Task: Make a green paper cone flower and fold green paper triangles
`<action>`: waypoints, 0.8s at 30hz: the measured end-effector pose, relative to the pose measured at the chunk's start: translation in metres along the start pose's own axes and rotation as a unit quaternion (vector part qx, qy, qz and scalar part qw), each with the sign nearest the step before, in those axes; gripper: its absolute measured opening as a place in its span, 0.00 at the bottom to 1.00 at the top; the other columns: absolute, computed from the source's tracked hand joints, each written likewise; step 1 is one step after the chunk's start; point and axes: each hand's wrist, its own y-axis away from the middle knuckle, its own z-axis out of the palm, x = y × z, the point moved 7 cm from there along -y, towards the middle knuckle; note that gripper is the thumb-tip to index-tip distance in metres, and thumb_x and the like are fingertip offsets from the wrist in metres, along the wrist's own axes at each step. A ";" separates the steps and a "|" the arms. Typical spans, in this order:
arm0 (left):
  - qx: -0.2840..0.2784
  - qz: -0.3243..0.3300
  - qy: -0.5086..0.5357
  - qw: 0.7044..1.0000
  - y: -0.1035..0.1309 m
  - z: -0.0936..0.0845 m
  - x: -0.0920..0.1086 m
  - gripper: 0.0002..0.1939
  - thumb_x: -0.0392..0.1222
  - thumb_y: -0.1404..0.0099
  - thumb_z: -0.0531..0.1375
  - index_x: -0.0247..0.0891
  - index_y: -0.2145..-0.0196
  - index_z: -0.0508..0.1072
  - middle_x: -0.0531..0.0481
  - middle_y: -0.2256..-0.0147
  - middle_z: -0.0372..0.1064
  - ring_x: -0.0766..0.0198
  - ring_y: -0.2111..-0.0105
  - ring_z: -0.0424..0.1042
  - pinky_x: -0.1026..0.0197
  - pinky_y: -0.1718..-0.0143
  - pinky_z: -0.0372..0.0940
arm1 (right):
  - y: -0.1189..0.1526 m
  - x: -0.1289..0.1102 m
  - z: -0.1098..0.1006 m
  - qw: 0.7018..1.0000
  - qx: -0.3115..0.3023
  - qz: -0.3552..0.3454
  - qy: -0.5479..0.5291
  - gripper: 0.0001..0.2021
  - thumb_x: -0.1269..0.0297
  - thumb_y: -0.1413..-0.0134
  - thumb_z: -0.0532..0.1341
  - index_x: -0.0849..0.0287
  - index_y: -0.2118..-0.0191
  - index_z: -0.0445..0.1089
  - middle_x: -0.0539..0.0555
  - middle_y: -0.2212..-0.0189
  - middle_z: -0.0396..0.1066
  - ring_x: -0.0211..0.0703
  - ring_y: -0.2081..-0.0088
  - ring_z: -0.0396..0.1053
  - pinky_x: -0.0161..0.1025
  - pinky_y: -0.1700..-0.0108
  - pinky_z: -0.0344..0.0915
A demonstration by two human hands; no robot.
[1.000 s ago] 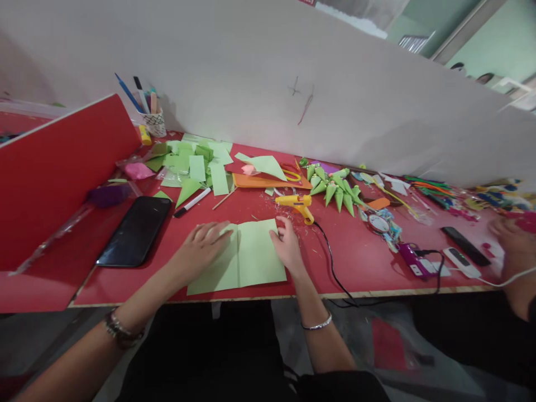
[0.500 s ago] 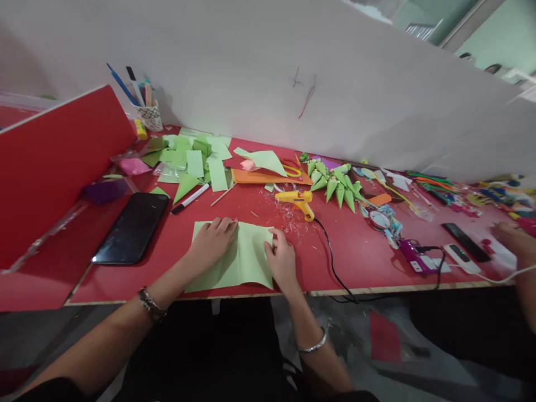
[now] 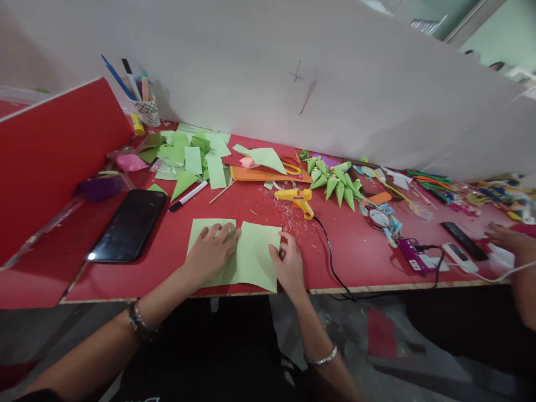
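Note:
Pale green paper lies at the table's front edge, showing a left half point(image 3: 224, 274) and a right half point(image 3: 256, 257) with a narrow gap between them at the top. My left hand point(image 3: 213, 251) rests on the left half, fingers laid flat and pointing toward the gap. At the outer edge of the right half, my right hand point(image 3: 290, 265) has its thumb and curled fingers closed on the paper. A yellow glue gun point(image 3: 298, 200) lies just beyond, its black cord running off the front edge.
Left of the paper lies a black phone point(image 3: 129, 226), with a marker point(image 3: 188, 195) and green paper pieces point(image 3: 193, 161) behind it. Green paper cones point(image 3: 335, 181) sit behind the glue gun. A purple power adapter point(image 3: 410, 255) and another person's hand point(image 3: 508, 237) are at the right.
The green paper, creased in the middle before, now shows a gap between its halves. My right hand has shifted slightly right with the right half. My left hand stays on the left half.

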 end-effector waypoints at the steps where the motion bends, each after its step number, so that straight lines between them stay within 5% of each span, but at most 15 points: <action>1: -0.001 -0.009 0.012 1.000 0.005 0.003 0.000 0.22 0.38 0.34 0.47 0.39 0.43 0.58 0.42 0.42 0.54 0.47 0.45 0.56 0.42 0.49 0.54 | 0.003 0.001 -0.001 1.000 -0.005 0.006 -0.030 0.21 0.60 0.48 0.55 0.60 0.48 0.57 0.50 0.77 0.68 0.46 0.69 0.67 0.43 0.61 0.61; 6: 0.013 -0.051 0.032 0.998 0.017 0.016 -0.001 0.23 0.44 0.33 0.44 0.43 0.40 0.52 0.48 0.38 0.46 0.49 0.39 0.45 0.32 0.46 0.42 | 0.019 0.001 0.001 0.994 -0.063 0.020 -0.091 0.25 0.60 0.49 0.56 0.56 0.44 0.53 0.53 0.66 0.72 0.47 0.63 0.69 0.46 0.57 0.62; 11: 0.047 -0.057 0.030 0.997 0.017 0.016 0.000 0.23 0.44 0.32 0.43 0.44 0.40 0.52 0.48 0.38 0.45 0.51 0.39 0.46 0.33 0.44 0.38 | 0.029 0.000 0.000 0.998 -0.043 0.039 -0.037 0.21 0.63 0.47 0.52 0.58 0.46 0.56 0.58 0.55 0.68 0.46 0.60 0.68 0.50 0.52 0.59; 18: 0.060 -0.056 0.041 0.996 0.018 0.015 -0.001 0.23 0.43 0.33 0.44 0.46 0.40 0.53 0.49 0.39 0.47 0.52 0.39 0.46 0.34 0.43 0.35 | 0.035 -0.003 0.002 0.999 -0.039 0.008 0.024 0.20 0.63 0.44 0.50 0.56 0.45 0.56 0.57 0.57 0.68 0.47 0.58 0.66 0.54 0.48 0.55; 24: 0.061 -0.044 0.042 0.996 0.018 0.012 0.002 0.23 0.43 0.32 0.41 0.43 0.41 0.54 0.47 0.39 0.47 0.50 0.39 0.47 0.33 0.44 0.35 | 0.033 0.015 -0.019 0.999 -0.018 0.037 0.029 0.20 0.62 0.45 0.50 0.59 0.46 0.57 0.60 0.50 0.64 0.52 0.52 0.61 0.53 0.51 0.58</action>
